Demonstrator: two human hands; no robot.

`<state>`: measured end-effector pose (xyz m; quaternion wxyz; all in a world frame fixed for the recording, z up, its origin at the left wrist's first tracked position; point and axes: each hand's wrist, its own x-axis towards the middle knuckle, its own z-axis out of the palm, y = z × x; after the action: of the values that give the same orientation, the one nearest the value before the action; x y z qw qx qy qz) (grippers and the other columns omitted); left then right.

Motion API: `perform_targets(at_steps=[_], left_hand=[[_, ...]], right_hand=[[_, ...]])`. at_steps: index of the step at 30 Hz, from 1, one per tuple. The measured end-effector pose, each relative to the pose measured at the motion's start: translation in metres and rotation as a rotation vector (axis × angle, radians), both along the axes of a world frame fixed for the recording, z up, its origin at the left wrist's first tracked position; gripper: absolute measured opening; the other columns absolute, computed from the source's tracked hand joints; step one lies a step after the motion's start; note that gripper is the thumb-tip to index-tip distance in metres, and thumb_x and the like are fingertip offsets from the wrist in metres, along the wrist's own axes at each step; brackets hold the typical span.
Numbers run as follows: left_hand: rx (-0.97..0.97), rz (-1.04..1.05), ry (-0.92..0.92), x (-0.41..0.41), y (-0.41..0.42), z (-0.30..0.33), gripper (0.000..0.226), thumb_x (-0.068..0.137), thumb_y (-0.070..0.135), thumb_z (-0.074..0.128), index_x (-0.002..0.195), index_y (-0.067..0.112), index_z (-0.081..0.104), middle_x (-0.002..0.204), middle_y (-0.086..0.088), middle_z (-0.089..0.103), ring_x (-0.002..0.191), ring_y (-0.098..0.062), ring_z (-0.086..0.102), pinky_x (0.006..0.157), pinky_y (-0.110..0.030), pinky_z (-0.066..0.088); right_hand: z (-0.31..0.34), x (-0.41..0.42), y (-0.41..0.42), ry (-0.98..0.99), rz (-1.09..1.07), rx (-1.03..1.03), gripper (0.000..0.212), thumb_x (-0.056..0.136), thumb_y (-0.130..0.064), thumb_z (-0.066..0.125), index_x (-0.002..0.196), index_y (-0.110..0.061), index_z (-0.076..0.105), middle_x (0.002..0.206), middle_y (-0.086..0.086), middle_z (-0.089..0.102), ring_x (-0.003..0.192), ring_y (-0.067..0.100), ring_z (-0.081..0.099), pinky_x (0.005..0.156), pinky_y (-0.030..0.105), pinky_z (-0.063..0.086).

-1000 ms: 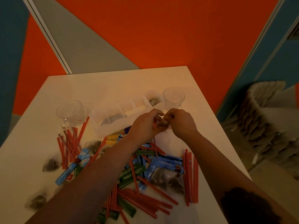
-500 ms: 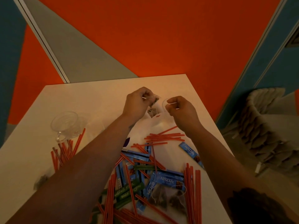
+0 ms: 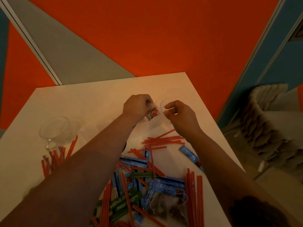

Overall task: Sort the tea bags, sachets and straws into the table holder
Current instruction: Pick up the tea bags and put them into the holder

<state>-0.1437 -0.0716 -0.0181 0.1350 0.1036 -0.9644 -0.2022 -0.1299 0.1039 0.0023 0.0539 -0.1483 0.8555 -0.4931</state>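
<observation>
The left hand [image 3: 136,106] is curling round a tea bag [image 3: 151,114] with a small red tag, holding it up near the far edge of the desk [image 3: 91,102]. The right hand [image 3: 179,116] is just beside it with its fingers curled and its thumb and first finger nearly meeting; it may be pinching the thin string of the tea bag, but I cannot tell for sure. The table holder [image 3: 157,123] is showing only as a pale, see-through shape right under the two hands, and the left arm is hiding most of it, so I cannot tell what is sitting in its boxes. To do this step well, I think the person should be lowering the tea bag straight down into one box, tucking the string and tag in too, and letting go only when the bag is resting inside, so nothing is hanging over the wall. A small clear cup [image 3: 164,104] is standing at the far edge, partly behind the right hand, and what is in it is not showing. A bigger clear cup [image 3: 56,131] with a handle is standing near the left edge, and it is looking empty. Lots of red straws [image 3: 164,141] are lying loose in the middle of the desk, and more are lying near both side edges. Blue sachets [image 3: 188,154] and green sachets [image 3: 125,202] are piling up at the near edge, with more tea bags [image 3: 167,205] lying among them, all waiting to be sorted.
</observation>
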Motion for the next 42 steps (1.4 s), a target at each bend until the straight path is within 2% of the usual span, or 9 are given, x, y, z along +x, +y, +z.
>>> perform_targets(at_steps=[5,10,14,18,25,28,32,37,42], left_hand=[[-0.174,-0.025,-0.113,-0.004,0.007,-0.015,0.024,0.084,0.033,0.063,0.092,0.012,0.071,0.093,-0.009,0.068,0.089,-0.029,0.063,0.072,-0.034,0.048],[-0.448,-0.034,-0.221,0.008,0.015,-0.012,0.036,0.098,0.045,0.033,0.113,0.032,0.063,0.105,-0.007,0.067,0.1,-0.031,0.058,0.094,-0.041,0.03],[-0.349,-0.027,-0.22,0.024,0.02,-0.009,0.04,0.099,0.041,0.026,0.121,0.023,0.053,0.104,-0.012,0.065,0.104,-0.031,0.055,0.098,-0.045,0.022],[-0.241,-0.021,-0.112,0.045,0.026,0.0,0.032,0.096,0.035,0.038,0.124,0.025,0.051,0.127,-0.003,0.055,0.126,-0.025,0.041,0.104,-0.048,0.017],[-0.136,-0.15,0.015,0.11,0.045,0.02,0.027,0.096,0.035,0.04,0.117,0.028,0.055,0.131,0.008,0.052,0.127,-0.017,0.039,0.097,-0.042,0.021],[-0.064,-0.19,-0.023,0.141,0.056,0.024,0.027,0.096,0.036,0.042,0.118,0.027,0.055,0.133,0.006,0.052,0.126,-0.019,0.042,0.097,-0.039,0.023],[-0.004,-0.26,-0.111,0.186,0.074,0.02,0.032,0.092,0.046,0.048,0.114,0.026,0.06,0.121,0.004,0.06,0.113,-0.019,0.051,0.1,-0.042,0.033],[-0.122,-0.321,-0.219,0.228,0.088,-0.013,0.063,0.071,0.077,0.042,0.113,0.033,0.059,0.116,0.013,0.06,0.113,-0.011,0.049,0.098,-0.037,0.029],[-0.228,-0.317,-0.255,0.25,0.099,-0.032,0.051,0.077,0.067,0.05,0.117,0.036,0.057,0.119,0.015,0.059,0.12,-0.011,0.043,0.103,-0.038,0.012]], right_hand=[[0.002,0.016,0.012,0.05,0.052,0.063,0.013,0.088,-0.022,0.062,0.098,-0.016,0.065,0.084,-0.005,0.058,0.082,0.014,0.055,0.07,0.025,0.041],[0.0,0.049,0.035,0.057,0.153,0.14,0.012,0.086,-0.026,0.065,0.096,-0.021,0.063,0.085,-0.006,0.06,0.072,0.005,0.053,0.06,0.015,0.039],[-0.004,0.085,0.057,0.001,0.22,0.213,0.009,0.084,-0.029,0.066,0.092,-0.027,0.062,0.08,-0.014,0.059,0.071,0.002,0.055,0.063,0.019,0.043],[-0.003,0.122,0.076,-0.067,0.268,0.322,0.012,0.085,-0.034,0.064,0.095,-0.031,0.06,0.084,-0.017,0.057,0.076,0.005,0.058,0.069,0.021,0.048],[-0.011,0.163,0.088,-0.06,0.363,0.687,0.057,0.069,-0.047,0.075,0.119,-0.038,0.052,0.129,-0.012,0.04,0.106,0.009,0.047,0.081,0.025,0.047],[-0.021,0.172,0.087,-0.063,0.334,0.737,0.064,0.066,-0.045,0.078,0.123,-0.035,0.05,0.132,-0.007,0.037,0.108,0.013,0.047,0.082,0.028,0.049],[-0.029,0.177,0.086,-0.044,0.294,0.779,0.06,0.07,-0.043,0.076,0.123,-0.033,0.05,0.127,-0.003,0.043,0.108,0.015,0.047,0.081,0.029,0.048],[-0.034,0.181,0.087,-0.031,0.278,0.748,0.04,0.079,-0.034,0.07,0.117,-0.032,0.058,0.119,-0.004,0.054,0.109,0.014,0.049,0.081,0.026,0.046],[-0.042,0.181,0.085,-0.024,0.255,0.727,0.018,0.088,-0.033,0.06,0.104,-0.028,0.066,0.104,-0.003,0.062,0.091,0.012,0.06,0.077,0.027,0.053]])
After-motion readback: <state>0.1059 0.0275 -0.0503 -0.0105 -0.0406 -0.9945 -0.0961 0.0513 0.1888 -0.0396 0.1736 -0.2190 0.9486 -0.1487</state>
